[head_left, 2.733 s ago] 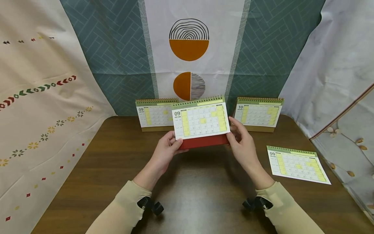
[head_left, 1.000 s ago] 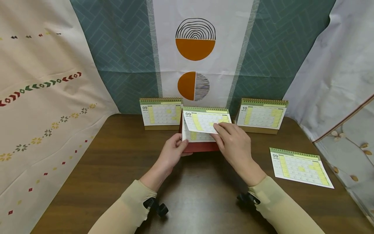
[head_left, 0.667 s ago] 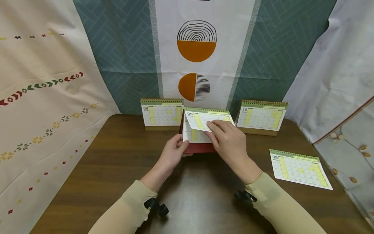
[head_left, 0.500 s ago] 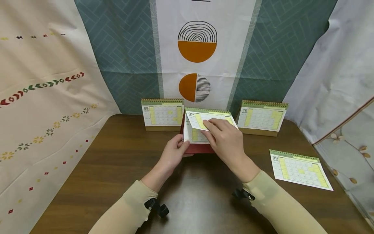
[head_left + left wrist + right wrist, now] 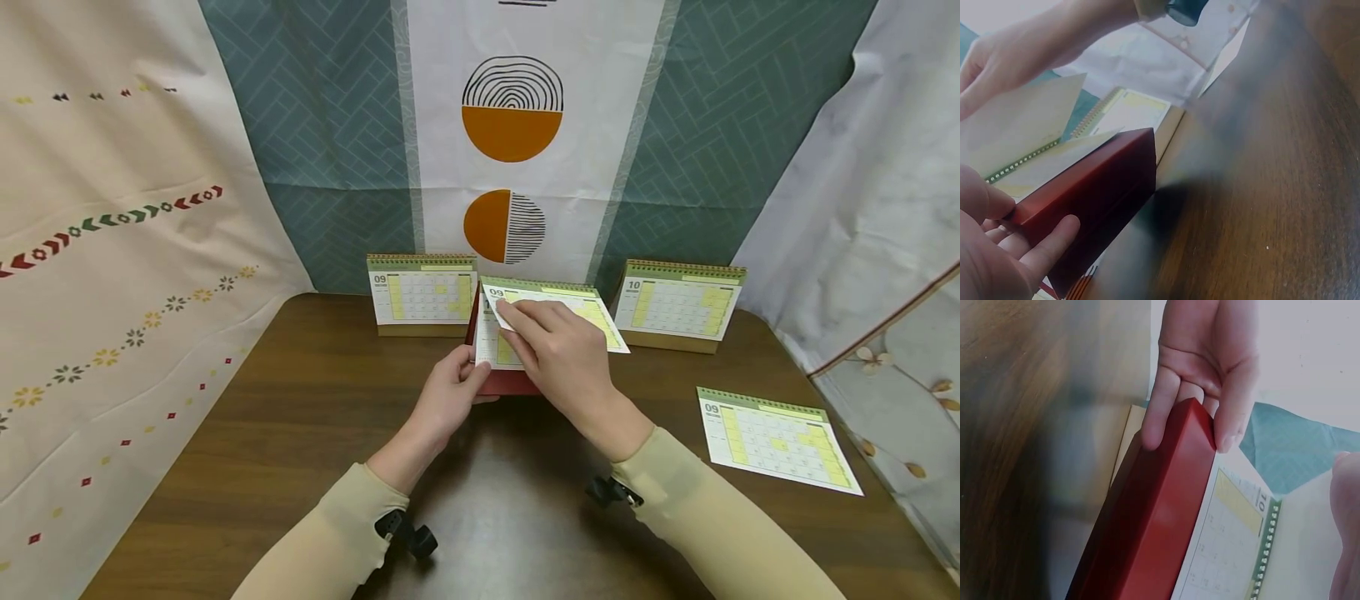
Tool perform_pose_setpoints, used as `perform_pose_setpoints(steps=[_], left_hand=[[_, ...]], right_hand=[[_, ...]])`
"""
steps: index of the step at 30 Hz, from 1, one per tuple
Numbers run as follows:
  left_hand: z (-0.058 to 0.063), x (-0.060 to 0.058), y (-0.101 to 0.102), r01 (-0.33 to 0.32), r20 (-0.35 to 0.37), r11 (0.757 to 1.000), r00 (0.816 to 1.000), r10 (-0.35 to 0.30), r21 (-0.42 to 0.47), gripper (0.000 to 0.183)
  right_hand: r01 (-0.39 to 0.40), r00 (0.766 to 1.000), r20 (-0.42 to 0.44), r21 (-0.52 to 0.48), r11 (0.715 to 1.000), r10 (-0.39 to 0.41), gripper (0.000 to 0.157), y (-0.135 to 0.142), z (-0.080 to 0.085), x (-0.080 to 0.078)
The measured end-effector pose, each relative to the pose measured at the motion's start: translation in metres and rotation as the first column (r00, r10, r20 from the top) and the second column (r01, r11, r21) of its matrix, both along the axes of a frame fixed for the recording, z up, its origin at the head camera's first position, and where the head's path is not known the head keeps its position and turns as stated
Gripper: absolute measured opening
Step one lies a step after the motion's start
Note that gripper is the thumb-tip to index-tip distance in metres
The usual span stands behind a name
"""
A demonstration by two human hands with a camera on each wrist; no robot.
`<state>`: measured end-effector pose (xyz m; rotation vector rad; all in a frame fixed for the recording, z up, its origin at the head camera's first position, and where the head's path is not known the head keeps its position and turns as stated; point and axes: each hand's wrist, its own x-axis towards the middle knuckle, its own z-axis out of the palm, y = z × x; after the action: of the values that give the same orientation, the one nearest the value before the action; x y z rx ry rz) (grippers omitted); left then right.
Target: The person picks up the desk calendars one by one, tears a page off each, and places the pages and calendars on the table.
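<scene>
Head view, from the left: the lower left corner of a red-based desk calendar with green-headed white pages (image 5: pixel 517 383) is gripped by the left hand (image 5: pixel 446 392), its thumb laid on the front. The loose front page of white paper marked 09 (image 5: pixel 600 321) is pinched near its lower left corner by the right hand (image 5: pixel 566 354). That pinch has just been shifted leftward from the middle of the page's lower edge, and the page has been swung askew. More of the white under-page marked 10 (image 5: pixel 489 346) has thereby been uncovered; the turning-up of the front page seems well under way, though not finished.

Around this, on a dark brown wooden table (image 5: pixel 300 433), a tan-based desk calendar showing 09 (image 5: pixel 423 300) is set at the back left, its right edge partly overlapped by the red one. At the back right, a tan-based desk calendar showing 10 (image 5: pixel 675 304) is placed near the lifted page. Farther right, a single white 09 sheet with a green band (image 5: pixel 780 442) is laid flat, well apart. The under-page's middle is blocked by the right hand.
</scene>
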<state>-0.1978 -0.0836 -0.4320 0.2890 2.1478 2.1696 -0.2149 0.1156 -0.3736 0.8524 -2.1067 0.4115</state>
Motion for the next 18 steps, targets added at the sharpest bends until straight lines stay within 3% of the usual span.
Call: perform_pose_setpoints(steps=[7, 18], left_hand=[[0.000, 0.000, 0.001, -0.012, -0.025, 0.999, 1.000, 0.011, -0.037, 0.018], [-0.001, 0.002, 0.001, -0.029, -0.037, 0.996, 0.999, 0.026, -0.085, 0.022]], right_hand=[[-0.013, 1.000, -0.016, -0.039, 0.999, 0.013, 0.039, -0.003, 0.003, 0.000], [0.007, 1.000, 0.005, -0.156, 0.988, -0.006, 0.012, 0.002, 0.017, -0.006]])
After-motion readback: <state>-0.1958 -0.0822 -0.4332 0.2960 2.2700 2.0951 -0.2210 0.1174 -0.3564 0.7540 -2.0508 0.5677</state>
